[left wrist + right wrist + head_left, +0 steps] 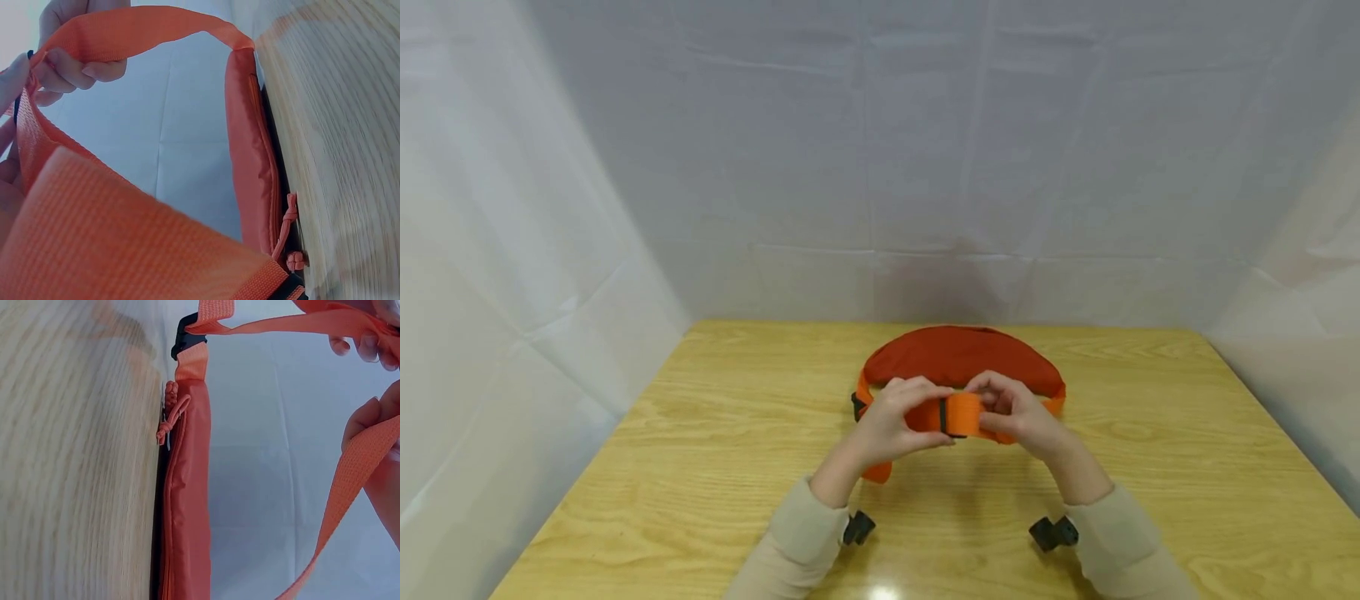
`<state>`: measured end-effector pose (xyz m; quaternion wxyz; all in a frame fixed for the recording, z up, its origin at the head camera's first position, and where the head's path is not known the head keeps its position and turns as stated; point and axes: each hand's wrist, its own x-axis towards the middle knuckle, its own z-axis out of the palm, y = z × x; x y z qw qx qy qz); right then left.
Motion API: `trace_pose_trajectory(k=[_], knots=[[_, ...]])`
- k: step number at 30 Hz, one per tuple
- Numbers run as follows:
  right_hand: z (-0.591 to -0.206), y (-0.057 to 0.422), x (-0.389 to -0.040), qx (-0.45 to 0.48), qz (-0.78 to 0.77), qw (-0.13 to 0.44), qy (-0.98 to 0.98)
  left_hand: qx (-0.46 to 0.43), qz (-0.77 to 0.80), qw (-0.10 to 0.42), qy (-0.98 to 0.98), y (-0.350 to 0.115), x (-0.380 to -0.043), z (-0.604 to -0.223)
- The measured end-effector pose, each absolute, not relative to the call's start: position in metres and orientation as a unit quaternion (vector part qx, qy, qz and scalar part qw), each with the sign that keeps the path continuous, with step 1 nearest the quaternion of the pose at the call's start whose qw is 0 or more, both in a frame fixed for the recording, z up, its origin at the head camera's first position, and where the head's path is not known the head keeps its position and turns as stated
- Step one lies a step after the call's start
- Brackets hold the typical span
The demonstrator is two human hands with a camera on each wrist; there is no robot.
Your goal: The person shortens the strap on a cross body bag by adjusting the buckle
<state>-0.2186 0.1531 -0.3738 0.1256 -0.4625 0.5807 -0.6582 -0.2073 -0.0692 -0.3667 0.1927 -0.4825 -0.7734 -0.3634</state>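
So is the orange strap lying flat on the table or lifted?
Lifted: the left hand pinches the black slider, the right hand the orange strap, which wrist views show arching off the table.

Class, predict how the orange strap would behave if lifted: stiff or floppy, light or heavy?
The strap is probably floppy, since it curves and twists away from the red bag. It is likely light, as its edge looks thin.

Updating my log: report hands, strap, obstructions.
Left hand pinches black slider; right hand pinches orange strap. Red pouch on table, beyond hands. No obstruction visible.
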Motion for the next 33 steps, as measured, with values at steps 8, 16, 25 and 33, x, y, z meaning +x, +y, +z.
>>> trace_pose_trajectory(k=[8, 16, 25, 33], knots=[[-0.372, 0.148, -0.208, -0.454, -0.598, 0.064, 0.658, -0.47, -0.363, 0.21, -0.776, -0.072, -0.208, -0.368], [-0.367, 0.138, -0.198, -0.453, -0.478, -0.087, 0.747, -0.464, -0.374, 0.202, -0.777, -0.074, -0.209, -0.368], [-0.375, 0.138, -0.203, -0.457, -0.419, -0.179, 0.764, -0.458, -0.378, 0.186, -0.783, -0.075, -0.208, -0.367], [-0.375, 0.137, -0.201, -0.455, -0.405, -0.2, 0.767, -0.472, -0.393, 0.17, -0.77, -0.076, -0.207, -0.368]])
